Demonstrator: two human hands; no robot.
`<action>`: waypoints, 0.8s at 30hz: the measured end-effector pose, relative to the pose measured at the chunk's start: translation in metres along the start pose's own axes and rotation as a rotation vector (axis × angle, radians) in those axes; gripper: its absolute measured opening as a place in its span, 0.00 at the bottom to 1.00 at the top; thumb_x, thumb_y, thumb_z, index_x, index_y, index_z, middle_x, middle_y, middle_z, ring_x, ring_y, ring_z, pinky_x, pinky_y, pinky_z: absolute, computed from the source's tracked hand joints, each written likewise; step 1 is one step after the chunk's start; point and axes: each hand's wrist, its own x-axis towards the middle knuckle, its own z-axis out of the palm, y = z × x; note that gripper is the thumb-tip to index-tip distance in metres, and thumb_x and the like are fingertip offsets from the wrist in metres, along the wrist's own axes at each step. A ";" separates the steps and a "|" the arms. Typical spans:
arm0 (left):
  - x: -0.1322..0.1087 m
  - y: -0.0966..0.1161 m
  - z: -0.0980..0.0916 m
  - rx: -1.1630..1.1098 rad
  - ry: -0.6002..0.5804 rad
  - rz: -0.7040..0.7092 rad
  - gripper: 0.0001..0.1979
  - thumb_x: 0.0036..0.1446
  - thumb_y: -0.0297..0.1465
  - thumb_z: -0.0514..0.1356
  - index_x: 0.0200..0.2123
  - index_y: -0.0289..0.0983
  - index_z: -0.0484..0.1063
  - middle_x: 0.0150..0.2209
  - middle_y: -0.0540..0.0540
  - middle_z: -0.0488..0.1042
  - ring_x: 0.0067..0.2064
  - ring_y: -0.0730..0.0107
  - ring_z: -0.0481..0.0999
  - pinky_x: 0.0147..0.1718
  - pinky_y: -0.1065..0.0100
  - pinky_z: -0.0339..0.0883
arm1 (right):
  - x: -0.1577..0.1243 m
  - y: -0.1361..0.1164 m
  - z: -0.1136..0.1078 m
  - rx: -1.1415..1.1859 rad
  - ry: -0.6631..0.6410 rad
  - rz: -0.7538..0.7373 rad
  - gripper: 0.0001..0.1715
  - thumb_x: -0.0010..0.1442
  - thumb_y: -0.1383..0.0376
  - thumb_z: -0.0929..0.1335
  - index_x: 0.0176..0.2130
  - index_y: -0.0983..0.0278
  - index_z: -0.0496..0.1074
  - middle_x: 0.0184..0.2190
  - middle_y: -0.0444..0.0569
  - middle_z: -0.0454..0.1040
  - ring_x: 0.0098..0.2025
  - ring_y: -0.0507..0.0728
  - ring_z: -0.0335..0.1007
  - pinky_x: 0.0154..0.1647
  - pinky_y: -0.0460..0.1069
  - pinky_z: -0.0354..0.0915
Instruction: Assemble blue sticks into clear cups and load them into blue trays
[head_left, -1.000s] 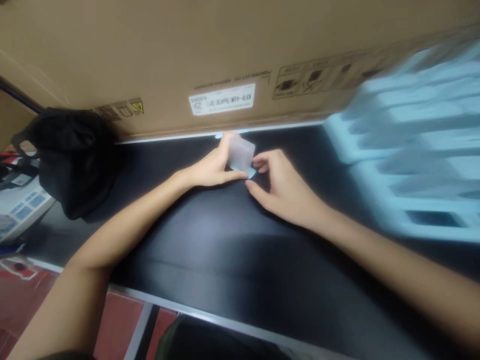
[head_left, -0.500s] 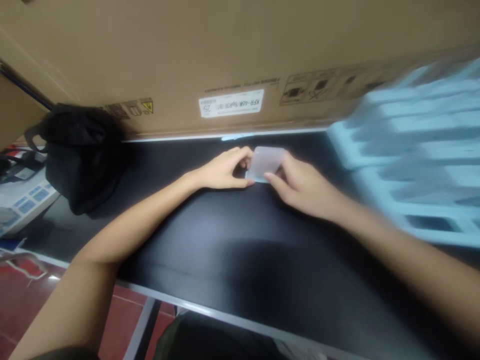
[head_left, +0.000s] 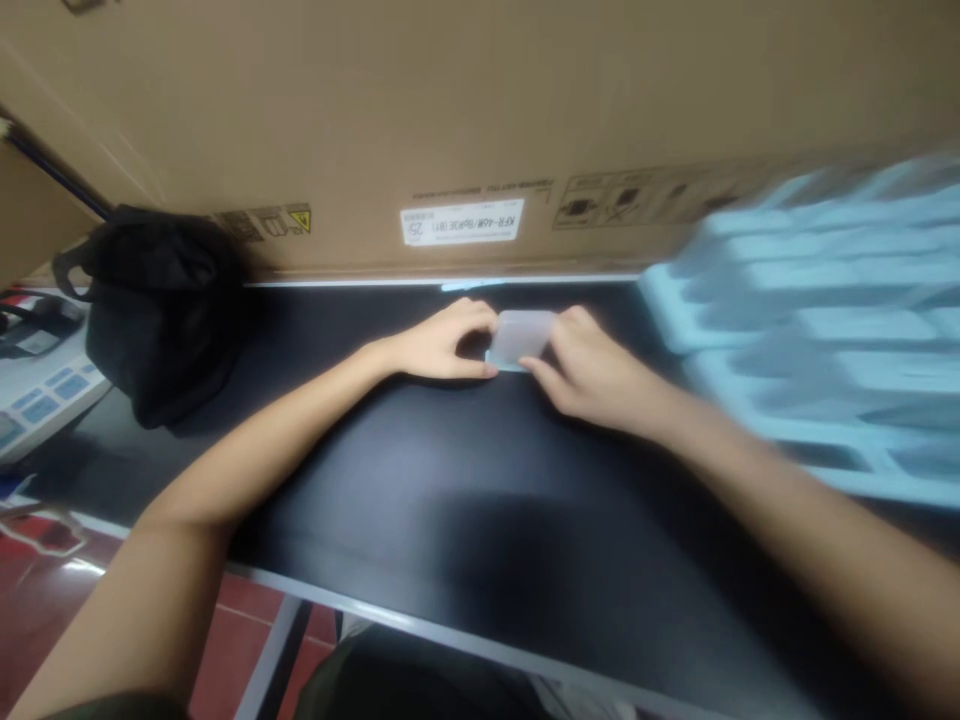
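Note:
A small translucent rectangular piece (head_left: 523, 336) with rounded corners is held between both hands, above the back part of the black table (head_left: 375, 480). My left hand (head_left: 454, 342) pinches its left edge, with the thumb at the lower left corner and the fingers curled at the upper left. My right hand (head_left: 581, 365) grips the right side, its thumb on the near face and its fingers partly hidden behind the piece. Blur hides finer detail on the piece.
A large cardboard box (head_left: 337, 110) stands along the table's back edge. Light blue stacked trays (head_left: 840, 340) fill the right side. On the left are a black bag (head_left: 157, 320) and a white box (head_left: 45, 400) with dark items on top.
The view has shifted slightly. Both hands still hold the translucent piece, which looks a little flatter and tilted farther back than before.

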 end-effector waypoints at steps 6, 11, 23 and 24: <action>-0.006 -0.035 -0.013 0.250 0.280 -0.268 0.16 0.63 0.35 0.62 0.53 0.39 0.75 0.61 0.38 0.73 0.64 0.48 0.67 0.68 0.43 0.58 | -0.001 0.004 0.005 -0.104 -0.076 0.005 0.16 0.71 0.55 0.60 0.45 0.64 0.68 0.44 0.63 0.70 0.45 0.68 0.63 0.51 0.65 0.65; -0.004 -0.037 -0.009 0.215 0.271 -0.216 0.10 0.65 0.31 0.58 0.44 0.36 0.79 0.46 0.41 0.81 0.50 0.59 0.76 0.58 0.53 0.68 | -0.001 0.006 0.008 0.003 0.025 0.063 0.15 0.69 0.54 0.63 0.44 0.62 0.69 0.41 0.57 0.72 0.43 0.65 0.65 0.50 0.64 0.67; -0.008 -0.044 -0.014 -0.443 0.302 -0.230 0.10 0.54 0.35 0.71 0.34 0.33 0.81 0.35 0.43 0.83 0.36 0.70 0.81 0.42 0.66 0.74 | 0.003 0.027 0.022 0.772 0.630 0.577 0.37 0.54 0.45 0.78 0.46 0.53 0.54 0.42 0.48 0.80 0.40 0.61 0.82 0.40 0.59 0.81; -0.008 -0.042 -0.014 -0.460 0.299 -0.231 0.11 0.53 0.35 0.72 0.34 0.33 0.81 0.35 0.42 0.83 0.36 0.71 0.82 0.41 0.66 0.74 | 0.003 0.025 0.022 0.800 0.624 0.577 0.40 0.53 0.44 0.79 0.47 0.53 0.53 0.42 0.47 0.80 0.39 0.61 0.82 0.40 0.60 0.81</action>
